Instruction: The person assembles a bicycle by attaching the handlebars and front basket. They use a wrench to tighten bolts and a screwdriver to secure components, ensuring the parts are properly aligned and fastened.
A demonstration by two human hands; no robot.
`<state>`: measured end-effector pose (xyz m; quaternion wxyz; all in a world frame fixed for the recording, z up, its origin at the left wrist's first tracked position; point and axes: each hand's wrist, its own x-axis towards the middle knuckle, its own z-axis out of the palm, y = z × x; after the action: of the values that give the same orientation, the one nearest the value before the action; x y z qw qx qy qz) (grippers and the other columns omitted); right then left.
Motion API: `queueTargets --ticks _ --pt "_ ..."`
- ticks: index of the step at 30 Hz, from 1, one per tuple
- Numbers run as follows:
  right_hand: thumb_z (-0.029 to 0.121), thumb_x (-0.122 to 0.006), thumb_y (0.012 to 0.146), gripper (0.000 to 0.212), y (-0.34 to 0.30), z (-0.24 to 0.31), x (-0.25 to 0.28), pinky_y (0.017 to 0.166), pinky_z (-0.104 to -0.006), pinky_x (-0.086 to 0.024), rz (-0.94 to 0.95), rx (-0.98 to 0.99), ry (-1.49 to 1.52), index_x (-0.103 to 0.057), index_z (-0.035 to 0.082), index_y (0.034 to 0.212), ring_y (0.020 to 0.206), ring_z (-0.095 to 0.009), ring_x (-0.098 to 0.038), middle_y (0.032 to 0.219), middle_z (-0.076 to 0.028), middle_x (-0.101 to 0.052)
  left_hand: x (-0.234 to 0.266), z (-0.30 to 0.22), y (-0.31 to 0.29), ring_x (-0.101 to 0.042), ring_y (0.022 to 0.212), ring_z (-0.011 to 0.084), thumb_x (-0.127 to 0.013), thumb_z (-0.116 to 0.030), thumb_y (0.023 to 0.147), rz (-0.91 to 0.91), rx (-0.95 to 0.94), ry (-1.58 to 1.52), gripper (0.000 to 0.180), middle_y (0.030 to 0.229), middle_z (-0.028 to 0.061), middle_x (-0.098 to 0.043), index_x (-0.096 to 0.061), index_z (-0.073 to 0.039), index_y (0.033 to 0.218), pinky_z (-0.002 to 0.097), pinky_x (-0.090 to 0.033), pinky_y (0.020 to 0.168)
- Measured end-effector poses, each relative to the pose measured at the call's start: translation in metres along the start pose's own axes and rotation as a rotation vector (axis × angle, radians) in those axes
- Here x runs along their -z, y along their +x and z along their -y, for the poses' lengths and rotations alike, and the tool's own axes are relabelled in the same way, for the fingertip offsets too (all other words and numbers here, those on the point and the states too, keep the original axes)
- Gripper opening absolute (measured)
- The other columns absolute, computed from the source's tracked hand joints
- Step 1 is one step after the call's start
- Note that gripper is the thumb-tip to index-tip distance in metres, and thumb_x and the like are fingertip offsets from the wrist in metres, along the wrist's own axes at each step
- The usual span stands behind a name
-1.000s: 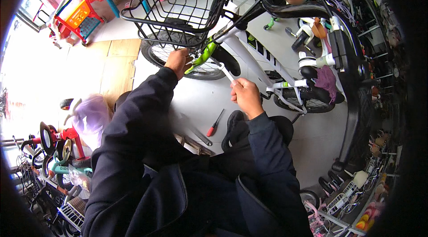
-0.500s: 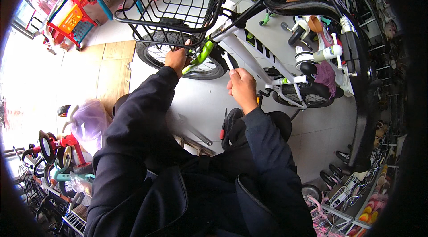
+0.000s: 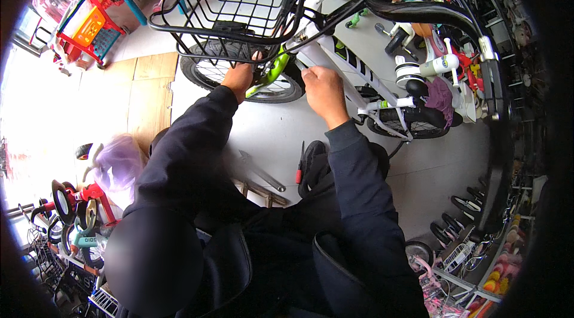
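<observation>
A white child's bicycle [image 3: 323, 58] with a green front fork [image 3: 276, 70] stands in front of me. My left hand [image 3: 239, 80] is closed at the fork, beside the front wheel [image 3: 206, 81] and under the black wire basket [image 3: 227, 38]. What its fingers pinch is hidden. My right hand [image 3: 326, 93] grips a silver wrench [image 3: 300, 64], whose head points toward the back of the fork. Only a short piece of the wrench shows past the fingers; I cannot tell whether it touches the bicycle.
On the floor near my shoe lie a red-handled screwdriver [image 3: 299, 175] and a large metal wrench [image 3: 266, 179]. Cardboard [image 3: 149, 87] covers the floor at left. A red toy cart [image 3: 92, 31] stands far left; small bikes [image 3: 89, 198] crowd the near left, and racks line the right.
My right hand has moved up and forward with the wrench, bringing its head to the fork. My left hand stays at the fork, and the view has shifted slightly.
</observation>
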<state>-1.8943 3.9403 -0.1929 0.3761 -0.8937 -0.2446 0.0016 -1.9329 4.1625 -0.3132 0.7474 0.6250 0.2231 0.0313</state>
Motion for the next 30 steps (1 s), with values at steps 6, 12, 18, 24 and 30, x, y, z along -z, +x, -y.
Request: queueTargets --ticks 6,12,18,24,30 --pt "0.026 -0.058 0.089 0.035 0.019 0.012 0.010 0.057 -0.0361 -0.045 0.101 -0.048 0.040 -0.069 -0.007 0.082 0.055 -0.022 -0.058 0.059 -0.014 -0.060 -0.008 -0.027 -0.018 -0.061 0.091 0.0140 -0.055 -0.034 0.103 0.033 0.136 -0.085 0.032 0.112 0.0056 -0.061 -0.059 -0.007 0.121 0.0301 -0.055 0.075" --pt "0.024 -0.049 0.097 0.032 -0.009 0.010 -0.025 0.073 -0.0540 -0.049 -0.001 0.000 -0.225 -0.062 -0.002 0.084 0.080 -0.046 -0.064 0.083 -0.025 -0.067 -0.009 -0.026 -0.016 -0.061 0.078 0.0138 -0.056 -0.030 0.103 -0.085 0.087 0.137 0.030 0.091 0.0049 -0.063 -0.059 -0.001 0.111 0.0279 -0.053 0.069" --pt "0.022 -0.050 0.099 0.019 -0.046 0.004 -0.094 0.068 -0.0583 -0.047 -0.092 -0.156 -0.134 -0.048 0.003 0.100 0.077 -0.050 -0.062 0.078 -0.027 -0.065 0.001 -0.023 -0.021 -0.067 0.087 0.0285 -0.050 -0.012 0.102 0.027 -0.314 0.681 0.045 0.102 0.0156 -0.066 -0.046 -0.022 0.146 0.0398 -0.054 0.074" --pt "0.024 -0.052 0.099 0.025 -0.058 0.011 -0.065 0.069 -0.0567 -0.046 -0.044 -0.179 -0.077 -0.054 0.001 0.090 0.078 -0.048 -0.062 0.075 -0.024 -0.063 -0.002 -0.033 -0.023 -0.069 0.089 0.0254 -0.047 -0.009 0.102 0.056 -0.056 0.357 0.047 0.108 0.0168 -0.066 -0.044 -0.021 0.148 0.0371 -0.057 0.076" --pt "0.021 -0.056 0.092 0.027 -0.003 0.001 -0.014 0.054 -0.0443 -0.045 0.041 -0.062 0.009 -0.067 -0.004 0.091 0.056 -0.034 -0.060 0.064 -0.020 -0.061 -0.006 -0.041 -0.025 -0.068 0.092 0.0208 -0.040 -0.009 0.105 0.039 0.057 0.176 0.040 0.113 0.0155 -0.065 -0.050 -0.016 0.143 0.0349 -0.059 0.076"
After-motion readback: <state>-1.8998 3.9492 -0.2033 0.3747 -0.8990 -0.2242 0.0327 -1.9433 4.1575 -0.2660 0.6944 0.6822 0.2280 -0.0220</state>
